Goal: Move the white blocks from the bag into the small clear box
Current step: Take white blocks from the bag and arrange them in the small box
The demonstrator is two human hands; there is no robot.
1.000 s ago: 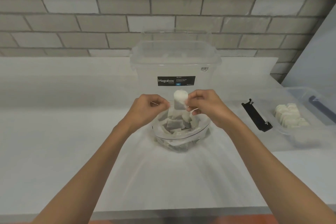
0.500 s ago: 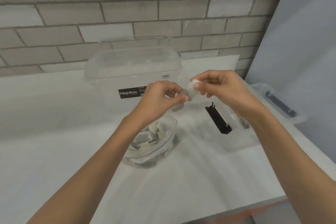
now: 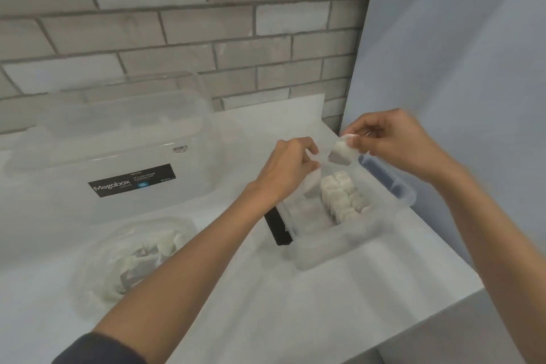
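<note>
The right hand (image 3: pixel 393 145) pinches a small white rectangular block (image 3: pixel 342 152) in its fingers (image 3: pixel 354 141). Below them, on the white bench (image 3: pixel 266 289), sits the small clear plastic box (image 3: pixel 322 248) with stacked white blocks (image 3: pixel 342 193). The left hand (image 3: pixel 288 170) curls just beside; I cannot tell whether it holds anything. The clear plastic bag (image 3: pixel 88 269) lies well left.

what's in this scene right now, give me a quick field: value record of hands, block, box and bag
right hand: pinches one white square block above the box
left hand: fingers curled beside that block, hold unclear
small clear plastic box: open, stacked white blocks inside
clear plastic bag: left of the box, loose white blocks inside
</note>
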